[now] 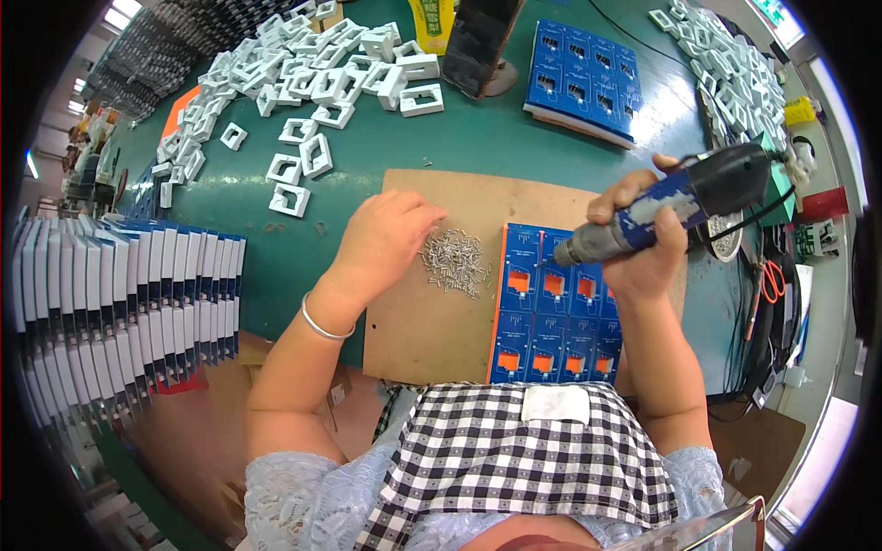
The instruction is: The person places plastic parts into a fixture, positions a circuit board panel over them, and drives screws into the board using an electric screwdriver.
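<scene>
My right hand [648, 225] is wrapped round a blue and black electric screwdriver [634, 223]. Its nose points left and down, over a blue circuit board panel [522, 323] with orange showing through its cut-outs. My left hand [390, 241], a metal bangle on its wrist, hovers at the edge of a heap of small silver screws [456, 264]. Its fingertips are bent together at the upper left of the heap; whether a screw is between them is too small to make out. Panel and screws both lie on a brown board [409, 317].
White plastic frames [331, 84] are heaped at the far left, with more [735, 73] at the far right. A stack of blue panels [583, 78] stands at the back, beside a dark upright plate [480, 46]. Rows of boards [129, 303] fill the left side. Orange scissors [772, 280] hang at right.
</scene>
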Demonstrator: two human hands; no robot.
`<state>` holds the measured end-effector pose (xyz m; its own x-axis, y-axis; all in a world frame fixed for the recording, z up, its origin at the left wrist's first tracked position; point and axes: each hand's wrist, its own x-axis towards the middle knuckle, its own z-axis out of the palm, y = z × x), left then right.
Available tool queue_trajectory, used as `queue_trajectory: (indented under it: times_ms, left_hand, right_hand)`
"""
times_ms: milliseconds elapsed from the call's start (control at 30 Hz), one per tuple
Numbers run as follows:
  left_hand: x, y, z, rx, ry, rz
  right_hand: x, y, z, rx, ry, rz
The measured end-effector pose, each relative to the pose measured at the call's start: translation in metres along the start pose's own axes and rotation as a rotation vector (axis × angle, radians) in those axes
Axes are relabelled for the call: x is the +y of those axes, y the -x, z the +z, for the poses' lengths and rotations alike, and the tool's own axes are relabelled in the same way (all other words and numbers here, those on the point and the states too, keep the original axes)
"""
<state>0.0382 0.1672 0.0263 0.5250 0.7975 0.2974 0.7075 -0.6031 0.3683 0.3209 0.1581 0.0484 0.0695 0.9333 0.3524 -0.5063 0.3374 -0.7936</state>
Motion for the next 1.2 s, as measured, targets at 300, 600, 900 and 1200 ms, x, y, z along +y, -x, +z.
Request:
queue_trajectory:
  times_ms: [300,600,900,1200]
  left_hand:
    - [0.008,0.002,0.009,-0.095,-0.019,-0.024]
    - [0.007,0.001,0.007,0.011,0.075,-0.091]
    - [0.063,-0.025,0.022,-0.058,0.456,-0.069]
    - [0.076,-0.039,0.048,-0.099,0.379,0.154]
  right_hand:
    - [-0.031,0.026,0.003,-0.005,0.033,-0.033]
    - [-0.035,0.033,-0.009,0.069,0.041,-0.023]
    - [-0.043,0.034,-0.016,0.133,-0.002,-0.046]
    - [-0.049,0.043,-0.022,0.15,-0.04,-0.083]
